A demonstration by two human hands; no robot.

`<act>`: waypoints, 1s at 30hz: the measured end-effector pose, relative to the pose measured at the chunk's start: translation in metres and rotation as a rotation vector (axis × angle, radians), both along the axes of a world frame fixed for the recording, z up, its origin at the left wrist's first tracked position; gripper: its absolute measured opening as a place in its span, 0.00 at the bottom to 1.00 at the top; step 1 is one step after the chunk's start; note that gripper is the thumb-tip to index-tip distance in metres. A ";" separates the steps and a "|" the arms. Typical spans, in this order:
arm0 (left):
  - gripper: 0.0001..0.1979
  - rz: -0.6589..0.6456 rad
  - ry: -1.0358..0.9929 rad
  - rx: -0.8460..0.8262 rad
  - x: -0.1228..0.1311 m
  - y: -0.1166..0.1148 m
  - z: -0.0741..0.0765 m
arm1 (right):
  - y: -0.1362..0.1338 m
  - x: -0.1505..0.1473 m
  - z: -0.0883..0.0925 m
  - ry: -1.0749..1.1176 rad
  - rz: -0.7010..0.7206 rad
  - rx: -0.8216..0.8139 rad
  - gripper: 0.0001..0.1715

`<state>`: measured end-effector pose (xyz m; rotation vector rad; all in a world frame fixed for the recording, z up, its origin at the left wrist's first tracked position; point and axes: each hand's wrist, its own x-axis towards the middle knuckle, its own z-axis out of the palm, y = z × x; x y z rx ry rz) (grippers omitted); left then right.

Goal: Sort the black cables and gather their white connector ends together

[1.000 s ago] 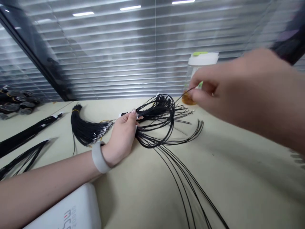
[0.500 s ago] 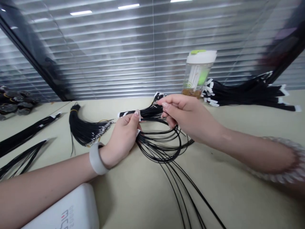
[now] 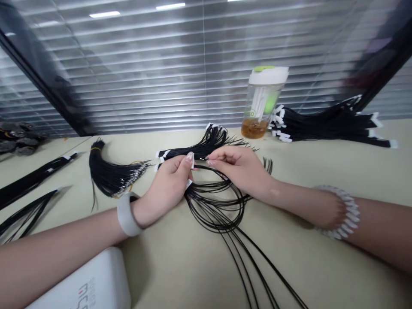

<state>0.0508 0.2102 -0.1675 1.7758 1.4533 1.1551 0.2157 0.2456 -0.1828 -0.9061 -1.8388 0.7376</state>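
Observation:
My left hand (image 3: 172,180) is closed, thumb and fingers pinching a white connector (image 3: 192,161) on a bundle of thin black wires. A second white connector (image 3: 188,184) shows just below its fingers. The black wires (image 3: 222,214) loop to the right on the table, and several loose ends run toward the front edge. My right hand (image 3: 241,169) is pinched close to the connector, thumb against forefinger. Between its fingertips there seems to be the end of a thin black wire (image 3: 202,159) with a small bright tip, mostly hidden.
Behind my hands lies another wire bundle (image 3: 206,143) with white connectors. To the left are a tied wire bundle (image 3: 111,174) with silvery ends and more black wires (image 3: 35,176). A drink bottle (image 3: 264,98), a wire pile (image 3: 325,126) and a white case (image 3: 93,283) stand around.
My right hand has come down and left, its fingertips now close to the connector in my left hand. The left hand keeps its hold, and the view has shifted slightly.

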 end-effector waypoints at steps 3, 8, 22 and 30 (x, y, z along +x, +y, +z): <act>0.21 -0.026 0.033 -0.013 0.001 -0.002 0.002 | -0.002 0.000 -0.002 0.072 0.014 0.006 0.07; 0.20 -0.040 0.073 -0.026 0.001 -0.002 0.004 | -0.006 -0.001 -0.001 0.050 0.015 0.059 0.08; 0.20 -0.072 0.126 -0.019 0.001 -0.002 0.005 | -0.009 0.003 0.000 -0.260 -0.097 0.465 0.03; 0.20 -0.105 0.127 0.012 0.002 -0.001 0.004 | -0.002 0.008 -0.003 -0.444 -0.109 0.684 0.08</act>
